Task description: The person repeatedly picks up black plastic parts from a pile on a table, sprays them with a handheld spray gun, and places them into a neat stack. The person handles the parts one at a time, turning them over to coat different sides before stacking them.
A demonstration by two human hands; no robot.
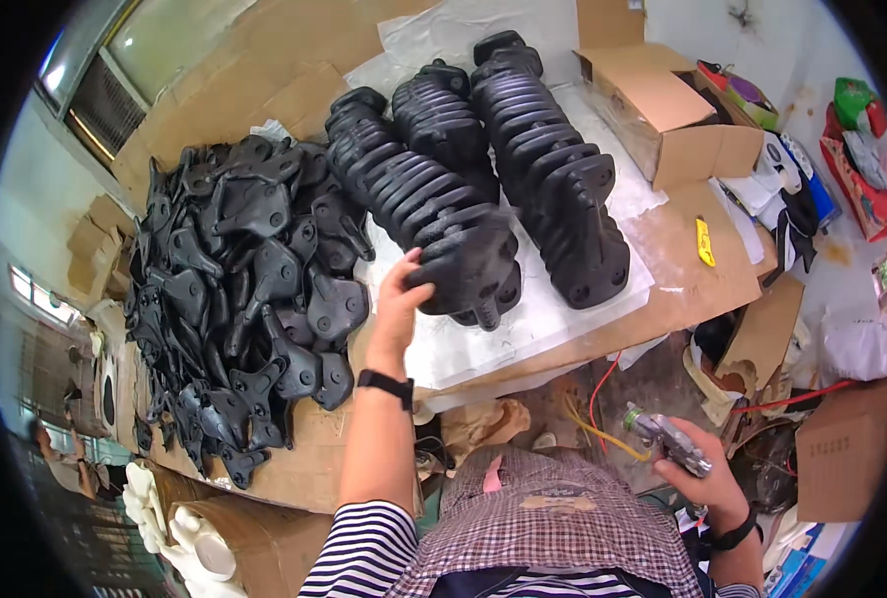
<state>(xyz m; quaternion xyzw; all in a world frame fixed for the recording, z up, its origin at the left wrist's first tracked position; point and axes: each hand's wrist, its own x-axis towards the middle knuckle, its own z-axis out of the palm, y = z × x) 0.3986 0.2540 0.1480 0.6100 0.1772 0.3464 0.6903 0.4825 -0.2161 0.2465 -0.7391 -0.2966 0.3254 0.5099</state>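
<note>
My left hand [398, 299] grips the left edge of a black molded part [458, 274], its thumb on the near face. That part stands at the front of the left row of stacked black parts [403, 179], on white paper [443, 354]. A second row [553, 169] of the same parts runs alongside on the right, with a shorter row [448, 125] between them farther back. Low at the right, my right hand [708, 468] is closed around a small metallic spray gun [678, 444] with a green fitting. Near its front end lies a yellow hose [603, 434].
A large heap of loose black parts [254, 269] covers the table's left side. An open cardboard box [673, 120] stands at the back right, near a yellow cutter knife [705, 242]. White molded pieces [199, 543] fill a carton at the lower left. A red cord [595, 394] hangs by the table's front edge.
</note>
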